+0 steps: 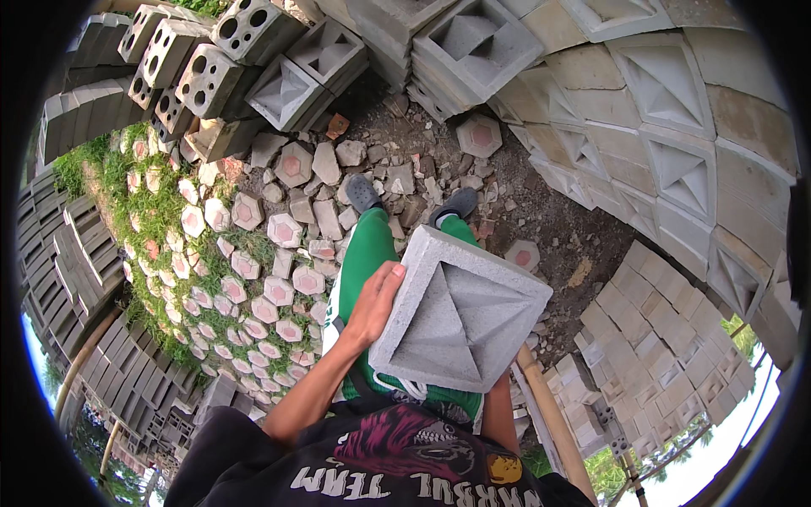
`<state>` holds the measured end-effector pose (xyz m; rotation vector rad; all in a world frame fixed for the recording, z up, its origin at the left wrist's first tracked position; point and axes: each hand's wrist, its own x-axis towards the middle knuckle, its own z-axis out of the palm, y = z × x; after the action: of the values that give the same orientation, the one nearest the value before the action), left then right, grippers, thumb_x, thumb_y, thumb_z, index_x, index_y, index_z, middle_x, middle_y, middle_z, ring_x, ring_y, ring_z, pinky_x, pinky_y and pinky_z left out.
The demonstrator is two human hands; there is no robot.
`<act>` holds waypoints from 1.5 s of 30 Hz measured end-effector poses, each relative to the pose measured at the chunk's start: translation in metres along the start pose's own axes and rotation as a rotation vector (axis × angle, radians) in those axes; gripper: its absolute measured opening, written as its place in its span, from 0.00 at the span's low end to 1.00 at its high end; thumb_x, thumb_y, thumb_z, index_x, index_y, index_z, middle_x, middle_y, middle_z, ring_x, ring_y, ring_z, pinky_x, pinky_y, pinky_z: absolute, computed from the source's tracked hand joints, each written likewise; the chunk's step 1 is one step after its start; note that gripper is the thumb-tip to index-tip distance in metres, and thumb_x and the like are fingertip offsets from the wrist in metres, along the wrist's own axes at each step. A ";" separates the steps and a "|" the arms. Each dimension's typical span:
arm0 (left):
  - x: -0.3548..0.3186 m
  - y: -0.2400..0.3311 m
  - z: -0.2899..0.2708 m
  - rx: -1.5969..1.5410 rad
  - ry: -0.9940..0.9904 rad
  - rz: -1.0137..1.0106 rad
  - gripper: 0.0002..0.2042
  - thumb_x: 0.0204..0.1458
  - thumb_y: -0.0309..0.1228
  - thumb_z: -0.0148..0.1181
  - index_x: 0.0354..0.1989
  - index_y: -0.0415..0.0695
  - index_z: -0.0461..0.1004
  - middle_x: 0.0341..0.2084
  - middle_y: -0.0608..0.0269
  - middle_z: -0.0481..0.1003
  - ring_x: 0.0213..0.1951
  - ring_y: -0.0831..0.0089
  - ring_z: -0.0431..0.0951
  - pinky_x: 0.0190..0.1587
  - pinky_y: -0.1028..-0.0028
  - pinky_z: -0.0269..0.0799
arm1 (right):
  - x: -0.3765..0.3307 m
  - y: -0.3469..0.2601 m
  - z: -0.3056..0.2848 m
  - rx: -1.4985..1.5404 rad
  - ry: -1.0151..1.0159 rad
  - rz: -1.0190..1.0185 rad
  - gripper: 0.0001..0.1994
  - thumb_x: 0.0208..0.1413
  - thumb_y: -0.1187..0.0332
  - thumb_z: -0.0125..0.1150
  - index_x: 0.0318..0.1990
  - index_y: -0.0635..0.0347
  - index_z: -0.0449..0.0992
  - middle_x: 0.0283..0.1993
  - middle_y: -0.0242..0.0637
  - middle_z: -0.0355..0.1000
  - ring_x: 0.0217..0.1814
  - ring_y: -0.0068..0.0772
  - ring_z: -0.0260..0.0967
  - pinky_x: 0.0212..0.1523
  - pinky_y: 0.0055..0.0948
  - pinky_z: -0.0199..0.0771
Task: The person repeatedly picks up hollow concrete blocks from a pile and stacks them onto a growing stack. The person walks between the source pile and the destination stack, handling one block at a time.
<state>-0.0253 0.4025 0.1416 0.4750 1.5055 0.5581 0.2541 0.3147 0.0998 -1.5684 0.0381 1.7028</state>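
Grey concrete: one square relief block (460, 317), face up toward the wearer, folded-triangle recess inside a raised rim. Held in front of the body, over the lap and legs; sits askew, one corner near eleven o'clock, another near three. (Clock read from the block's middle, twelve at the top of the view.)

Left hand (376, 306) on the rim's outer side, between nine and ten o'clock. Grip part-curled, fingers along the edge, hold on the block. Right hand mostly hidden under the corner at five o'clock; only the right forearm (500, 416) and wrist show, so I cannot tell how far that grip is open. Whether the lower rim touches the green trousers (372, 245), cannot tell.

Edges and room: left clog (363, 193) at eleven, right clog (459, 203) at twelve, both beyond the block's upper edge. Broken rubble (325, 224) spreads from ten to eleven; hexagonal pavers (280, 291) in grass at nine. Widest gap is dark soil (566, 224) between one and two, running to a wall of stacked relief blocks (676, 173). Shorter stack (481, 42) at twelve, well apart. Pale block pile (667, 329) at three. Wooden pole (551, 414) between four and five, close by the right forearm. Round-holed blocks (205, 80) between ten and eleven, far off.
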 end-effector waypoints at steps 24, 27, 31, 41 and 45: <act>0.397 -0.115 0.160 0.101 -0.047 0.120 0.31 0.59 0.55 0.39 0.47 0.33 0.68 0.41 0.50 0.71 0.45 0.65 0.67 0.53 0.70 0.59 | 0.389 -0.052 -0.071 0.102 -0.021 -0.102 0.44 0.54 0.31 0.38 0.67 0.60 0.51 0.68 0.42 0.52 0.68 0.42 0.49 0.67 0.40 0.47; 0.496 -0.167 0.166 0.100 -0.079 0.071 0.35 0.58 0.57 0.37 0.55 0.32 0.65 0.50 0.46 0.69 0.53 0.61 0.66 0.59 0.69 0.55 | 0.496 -0.004 -0.101 0.134 -0.028 -0.144 0.46 0.53 0.30 0.39 0.67 0.62 0.50 0.68 0.43 0.51 0.68 0.42 0.49 0.67 0.39 0.47; 0.596 -0.234 0.164 0.099 -0.142 -0.024 0.36 0.57 0.58 0.36 0.59 0.34 0.63 0.56 0.45 0.66 0.58 0.61 0.64 0.60 0.68 0.53 | 0.603 0.061 -0.137 0.112 0.058 -0.144 0.47 0.53 0.30 0.39 0.67 0.63 0.50 0.68 0.43 0.51 0.68 0.42 0.49 0.67 0.37 0.48; 0.763 -0.373 0.152 0.137 -0.111 0.004 0.37 0.53 0.60 0.34 0.54 0.35 0.68 0.51 0.48 0.70 0.52 0.62 0.67 0.55 0.67 0.58 | 0.755 0.131 -0.168 -0.003 -0.088 -0.060 0.55 0.45 0.23 0.39 0.69 0.61 0.44 0.71 0.46 0.45 0.71 0.46 0.43 0.68 0.41 0.43; 0.799 -0.375 0.158 0.034 -0.096 0.009 0.35 0.54 0.58 0.35 0.49 0.35 0.70 0.45 0.52 0.72 0.47 0.65 0.68 0.52 0.68 0.60 | 0.781 0.125 -0.169 -0.028 -0.070 -0.065 0.56 0.44 0.23 0.39 0.69 0.61 0.43 0.71 0.46 0.44 0.72 0.45 0.42 0.69 0.41 0.42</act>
<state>0.1395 0.6043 -0.7167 0.5280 1.4237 0.5112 0.3950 0.5504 -0.6613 -1.5136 -0.0719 1.7128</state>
